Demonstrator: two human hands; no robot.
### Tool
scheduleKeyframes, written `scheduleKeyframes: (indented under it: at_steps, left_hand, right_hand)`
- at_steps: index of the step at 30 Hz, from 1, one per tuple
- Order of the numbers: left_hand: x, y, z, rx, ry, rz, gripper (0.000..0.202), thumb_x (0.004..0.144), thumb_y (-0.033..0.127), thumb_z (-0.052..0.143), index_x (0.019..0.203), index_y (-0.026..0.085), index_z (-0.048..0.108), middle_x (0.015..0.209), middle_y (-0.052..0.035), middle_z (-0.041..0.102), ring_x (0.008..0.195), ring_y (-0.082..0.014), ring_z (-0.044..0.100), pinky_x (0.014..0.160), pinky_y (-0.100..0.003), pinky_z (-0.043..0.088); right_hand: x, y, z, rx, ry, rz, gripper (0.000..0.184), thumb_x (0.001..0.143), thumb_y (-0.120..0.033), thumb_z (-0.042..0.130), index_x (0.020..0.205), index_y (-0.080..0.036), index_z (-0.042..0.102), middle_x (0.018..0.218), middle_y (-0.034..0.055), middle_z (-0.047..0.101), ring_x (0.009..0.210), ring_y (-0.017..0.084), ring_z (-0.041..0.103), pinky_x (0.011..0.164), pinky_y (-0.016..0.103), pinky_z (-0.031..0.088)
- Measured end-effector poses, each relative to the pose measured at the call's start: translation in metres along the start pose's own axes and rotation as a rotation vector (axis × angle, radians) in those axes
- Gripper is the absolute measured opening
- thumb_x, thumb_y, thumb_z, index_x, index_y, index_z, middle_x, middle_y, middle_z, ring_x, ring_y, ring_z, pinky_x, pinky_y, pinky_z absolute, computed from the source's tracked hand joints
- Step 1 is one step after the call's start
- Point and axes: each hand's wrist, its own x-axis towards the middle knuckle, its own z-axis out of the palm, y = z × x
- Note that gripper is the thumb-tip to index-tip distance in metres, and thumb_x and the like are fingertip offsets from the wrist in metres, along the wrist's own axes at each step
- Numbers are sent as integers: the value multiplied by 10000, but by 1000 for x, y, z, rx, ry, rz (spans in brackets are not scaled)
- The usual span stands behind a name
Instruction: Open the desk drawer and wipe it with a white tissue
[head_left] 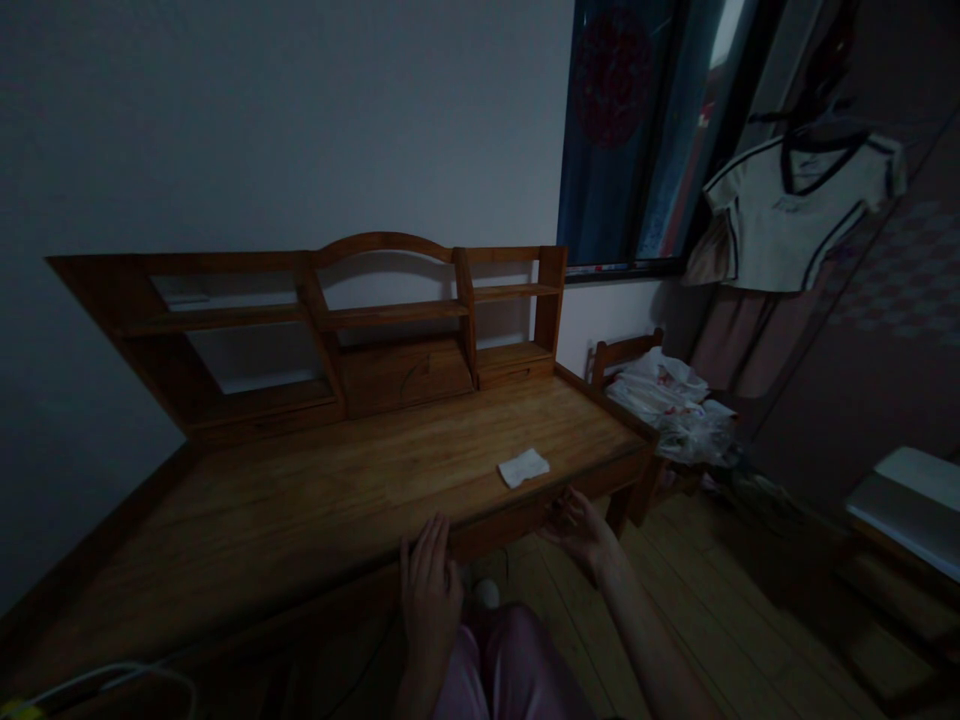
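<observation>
So the person's sitting right up at a wooden worktop (322,490) in a pretty dim room, both hands at its front edge. Left hand (431,578) is laid on the edge, fingers out straight and together, so that grip is basically released, nothing in it. Right hand (576,525) is over by the front panel (495,528), fingers curled; can't tell if that grip is actually grasping anything, too dark. The paper (523,467) lies on the worktop near the front edge, just past the right hand and apart from its fingers. A shelf unit (397,318) runs along the back, up against the wall. Off to the right there's a chair (626,350) with plastic bags (664,395) piled on it, plus a white shirt (806,215) hanging beside the window (630,150). Kinda messy white cable (127,668) at bottom left.
</observation>
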Motion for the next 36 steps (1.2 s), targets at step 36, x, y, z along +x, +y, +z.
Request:
scheduleKeyframes:
  at_steps: [36]
  left_hand:
    - [3, -5, 1, 97, 11, 22, 476, 1013, -16, 443, 1425, 151, 612, 1418, -124, 738, 1345, -260, 660, 1324, -529, 250]
  right_hand:
    - [-13, -2, 4, 86, 42, 11, 265, 1017, -362, 620, 790, -248, 697, 763, 1, 758, 789, 199, 741, 972, 430, 593]
